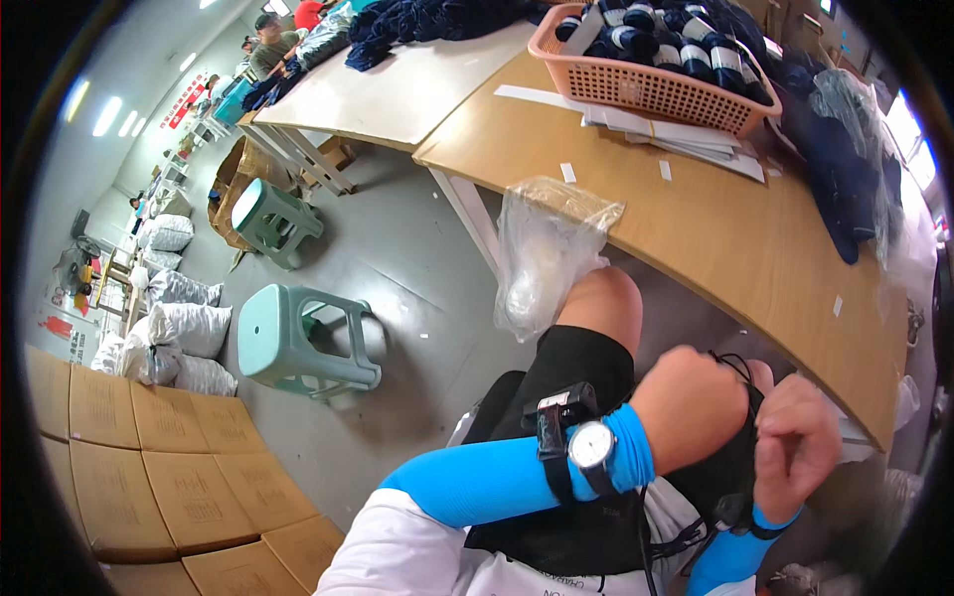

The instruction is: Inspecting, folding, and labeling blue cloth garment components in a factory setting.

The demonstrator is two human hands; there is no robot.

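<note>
My left hand (691,409) is closed into a fist above my lap, its back turned up. The fingers curl out of sight, so whatever they may hold is hidden. A white-faced watch (592,446) and a strapped black device (564,409) sit on that wrist, over a blue sleeve. Just to the right, apart from it, my right hand (798,437) is raised with its fingers curled in and nothing visible in them. Thin black cord (730,360) shows behind the left fist. Beyond my knee, a clear plastic bag (545,260) hangs from the table edge.
On the wooden table (686,233) stand a pink basket (656,91) of dark yarn balls and some white card strips (686,142). Dark knitwear in plastic (845,159) lies at right. Green stools (308,338), cartons (189,487) and white sacks (189,328) occupy the left floor.
</note>
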